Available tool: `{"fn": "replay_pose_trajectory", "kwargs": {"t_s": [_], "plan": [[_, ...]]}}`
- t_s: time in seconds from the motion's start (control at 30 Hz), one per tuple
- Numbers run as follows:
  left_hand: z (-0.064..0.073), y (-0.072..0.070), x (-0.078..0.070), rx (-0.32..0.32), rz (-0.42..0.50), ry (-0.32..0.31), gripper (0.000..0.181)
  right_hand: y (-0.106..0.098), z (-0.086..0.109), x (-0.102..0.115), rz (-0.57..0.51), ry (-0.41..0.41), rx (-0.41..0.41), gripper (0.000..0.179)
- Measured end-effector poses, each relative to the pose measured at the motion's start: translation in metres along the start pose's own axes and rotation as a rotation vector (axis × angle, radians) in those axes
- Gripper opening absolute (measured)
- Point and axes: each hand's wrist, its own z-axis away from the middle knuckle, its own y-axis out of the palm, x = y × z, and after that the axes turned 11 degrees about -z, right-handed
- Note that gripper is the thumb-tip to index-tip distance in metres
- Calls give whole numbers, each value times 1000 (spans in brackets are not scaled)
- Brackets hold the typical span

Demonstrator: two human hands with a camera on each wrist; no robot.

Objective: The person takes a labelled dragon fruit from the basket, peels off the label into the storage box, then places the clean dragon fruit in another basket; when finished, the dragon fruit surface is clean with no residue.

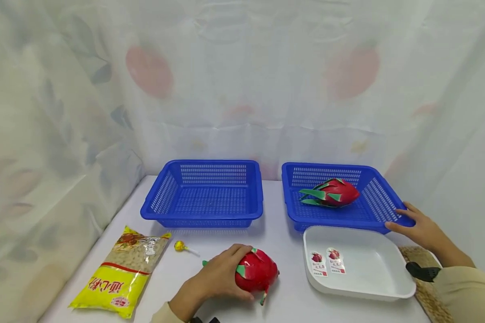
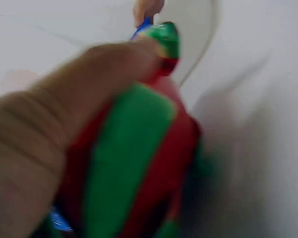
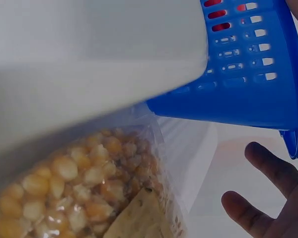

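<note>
My left hand (image 1: 222, 276) grips a red toy dragon fruit (image 1: 258, 271) with green leaf tips at the table's front middle. Its thumb (image 2: 99, 74) lies across the red and green skin, blurred in the left wrist view. My right hand (image 1: 424, 229) is at the front right corner of the right blue basket (image 1: 339, 223), touching its rim. Two of its fingers (image 3: 270, 166) stretch out straight and spread below that rim in the right wrist view. Inside this basket lies a second dragon fruit (image 1: 343, 193).
Another blue basket (image 1: 202, 222) stands at the back left. A yellow pasta bag (image 1: 117, 273) and a lollipop (image 1: 179, 246) lie before it. A white tub (image 1: 372, 269) with dragon fruit stickers sits front right, beside a clear bag of corn kernels (image 3: 89, 178).
</note>
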Motion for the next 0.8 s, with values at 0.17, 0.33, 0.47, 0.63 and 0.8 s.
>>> {"fn": "replay_pose_trajectory", "kwargs": {"t_s": [0.17,0.33,0.47,0.63,0.8], "plan": [[0,-8,2,100,0,-5,100,-1,0,4,10,4,21,88],[-1,-7,4,57,-21,24,95,-1,0,5,12,14,30,90],[-8,-16,0,31,-5,17,93,-1,-2,6,14,18,35,91],[-30,-45,-18,2,-2,-8,96,-1,-2,5,0,30,46,93],[-66,-75,-40,-98,-79,50,94,-2,-1,3,-7,17,47,94]]}}
